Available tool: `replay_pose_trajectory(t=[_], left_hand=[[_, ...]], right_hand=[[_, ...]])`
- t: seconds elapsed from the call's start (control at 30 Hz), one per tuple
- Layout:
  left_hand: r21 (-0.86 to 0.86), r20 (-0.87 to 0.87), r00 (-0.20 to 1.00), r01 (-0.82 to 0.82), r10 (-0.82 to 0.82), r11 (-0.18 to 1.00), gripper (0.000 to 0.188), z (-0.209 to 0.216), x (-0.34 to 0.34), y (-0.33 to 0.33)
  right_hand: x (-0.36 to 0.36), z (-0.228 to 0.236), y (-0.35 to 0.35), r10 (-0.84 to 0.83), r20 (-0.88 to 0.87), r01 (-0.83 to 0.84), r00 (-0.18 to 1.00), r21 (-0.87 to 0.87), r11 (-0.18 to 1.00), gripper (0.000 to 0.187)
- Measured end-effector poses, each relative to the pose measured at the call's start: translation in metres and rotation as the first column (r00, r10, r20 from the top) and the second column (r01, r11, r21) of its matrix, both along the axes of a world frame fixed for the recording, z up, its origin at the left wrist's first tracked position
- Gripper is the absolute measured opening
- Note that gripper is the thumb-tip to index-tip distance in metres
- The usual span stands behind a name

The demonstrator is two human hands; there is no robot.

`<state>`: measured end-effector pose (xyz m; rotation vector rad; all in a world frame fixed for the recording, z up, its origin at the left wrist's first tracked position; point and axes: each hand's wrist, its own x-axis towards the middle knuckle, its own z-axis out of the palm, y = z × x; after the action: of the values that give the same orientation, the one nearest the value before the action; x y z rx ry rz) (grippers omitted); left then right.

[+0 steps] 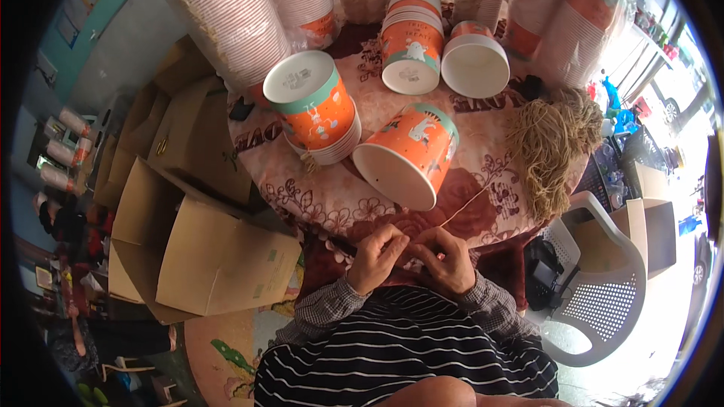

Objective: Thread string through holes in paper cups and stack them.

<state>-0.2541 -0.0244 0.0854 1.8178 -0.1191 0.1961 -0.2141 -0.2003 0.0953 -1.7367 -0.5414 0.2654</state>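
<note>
At the table's near edge, my left hand [377, 256] and my right hand [446, 260] are close together, fingertips pinched. A thin pale string [465, 208] runs up and to the right from between them. Both hands seem to pinch its near part, though the fingers hide most of it. Just beyond my hands, an orange paper bucket [411, 154] with a green band and a ghost print lies on its side, its white rim toward me. To the right hangs a thick bundle of beige strings [554, 151] over the table's edge.
On the patterned tablecloth [317, 203] stand upturned nested buckets [313, 109], a lying bucket stack [412, 38] and a single bucket [475, 64]. Tall wrapped stacks [226, 15] line the back. Open cardboard boxes [219, 256] are at the left, a grey plastic chair [603, 294] at the right.
</note>
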Motion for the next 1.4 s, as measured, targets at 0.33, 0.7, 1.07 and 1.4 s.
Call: replay_pose_trajectory(t=[0.33,0.7,1.07,1.4], left_hand=[[0.088,0.149,0.989,-0.003,-0.010,0.996,0.008,-0.001,0.008,-0.009],[-0.163,0.162,0.971,-0.151,0.177,0.975,0.031,0.005,0.067,-0.021],[0.294,0.265,0.926,-0.344,0.270,0.892,0.043,0.004,0.042,-0.007],[0.296,0.271,0.930,-0.327,0.249,0.897,0.055,-0.012,0.021,0.007]], right_hand=[[0.006,-0.001,-0.009,-0.066,-0.054,0.069,0.996,0.052,0.996,0.015],[0.056,0.042,-0.019,-0.316,0.129,0.279,0.940,0.245,0.929,0.004],[0.057,0.017,0.030,-0.291,0.423,0.200,0.858,0.247,0.948,0.010],[0.039,0.010,0.045,-0.181,0.264,0.112,0.947,0.254,0.961,0.005]])
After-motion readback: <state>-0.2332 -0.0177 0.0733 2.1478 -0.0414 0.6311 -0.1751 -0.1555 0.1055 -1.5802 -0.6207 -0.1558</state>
